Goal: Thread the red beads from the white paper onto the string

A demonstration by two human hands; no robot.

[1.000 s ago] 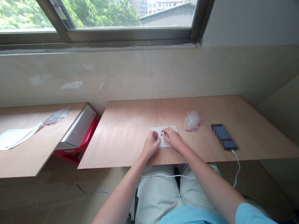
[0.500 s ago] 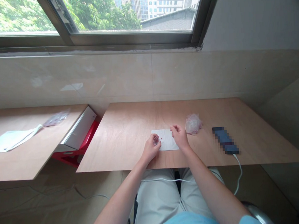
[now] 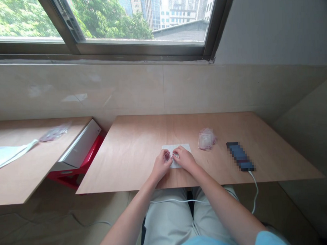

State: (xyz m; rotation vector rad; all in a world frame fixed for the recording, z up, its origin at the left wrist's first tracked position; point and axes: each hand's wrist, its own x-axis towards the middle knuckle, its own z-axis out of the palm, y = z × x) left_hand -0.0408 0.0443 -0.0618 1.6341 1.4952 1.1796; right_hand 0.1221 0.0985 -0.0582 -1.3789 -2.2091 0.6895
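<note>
**Head view, hands at lower centre of frame.** L hand (image 3: 161,167) curled, fingers closed on a small clear loop (image 3: 167,157), prob. plastic; exact form unclear at this res. R hand (image 3: 185,159) w/ fingers drawn together just beside the loop, over a white paper sheet (image 3: 182,148) at centre of the counter (image 3: 122,166); whether gripping anything, can't tell. Tiny red bits (image 3: 175,155) show betw. the hands, mostly hidden by fingers; their kind can't be made out.

**Status:** work sits at the sheet, betw. the hands; how much is done or left can't be judged from this view. Lower sheet covered by hands. Bunched clear bag (image 3: 206,139) lies apart, right of sheet; contents indistinct. Phone (image 3: 239,156), pixelated, at right of counter; cable (image 3: 253,191) drops off front edge. Left of frame: 2nd board (image 3: 27,156) w/ pale blue mask (image 3: 6,156), small bag (image 3: 55,133), white box (image 3: 81,145), red stand (image 3: 71,177) below.
</note>
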